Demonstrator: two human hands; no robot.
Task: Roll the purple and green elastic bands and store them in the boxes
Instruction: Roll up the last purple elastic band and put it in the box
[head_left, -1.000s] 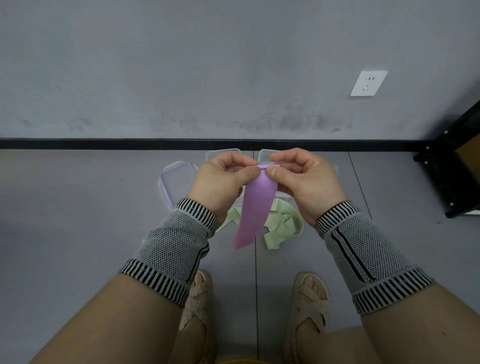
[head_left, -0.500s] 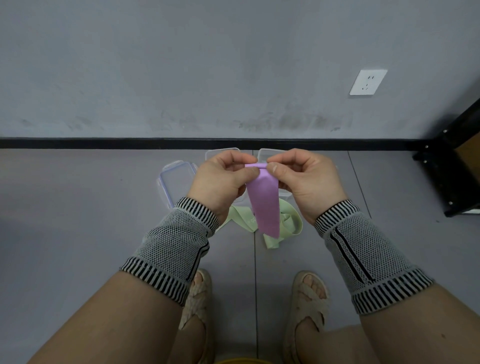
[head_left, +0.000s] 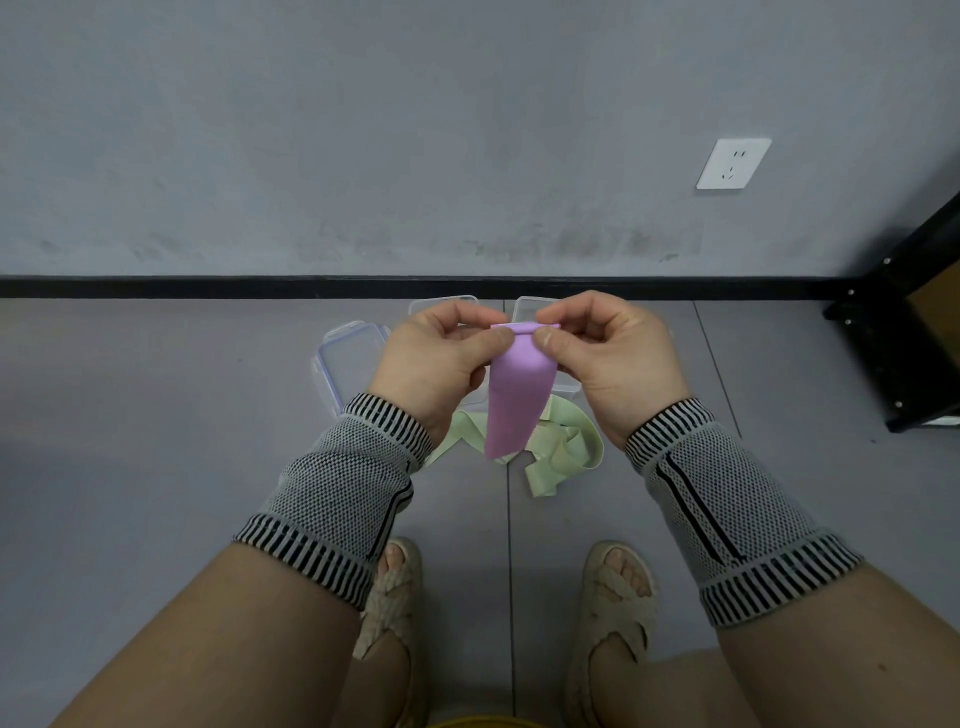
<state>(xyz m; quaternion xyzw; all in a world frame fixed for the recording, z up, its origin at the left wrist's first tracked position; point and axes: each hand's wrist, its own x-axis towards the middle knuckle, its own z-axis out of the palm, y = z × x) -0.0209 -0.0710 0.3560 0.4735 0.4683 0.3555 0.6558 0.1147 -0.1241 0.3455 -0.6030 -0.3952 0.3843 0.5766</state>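
I hold the purple elastic band in the air in front of me. My left hand and my right hand both pinch its top edge, which is turned over into a small roll. The rest of the band hangs down between my wrists. On the floor below lies the pale green elastic band, loose and crumpled. Behind my hands stand two clear plastic boxes, mostly hidden. A clear lid with a blue seal lies to their left.
The grey floor meets a wall with a black skirting strip. A black-framed piece of furniture stands at the far right. A white wall socket is above it. My sandalled feet are near the bottom.
The hanging part of the purple band has got shorter as its top edge is rolled up. Its free end swung slightly. Both hands stayed in place.
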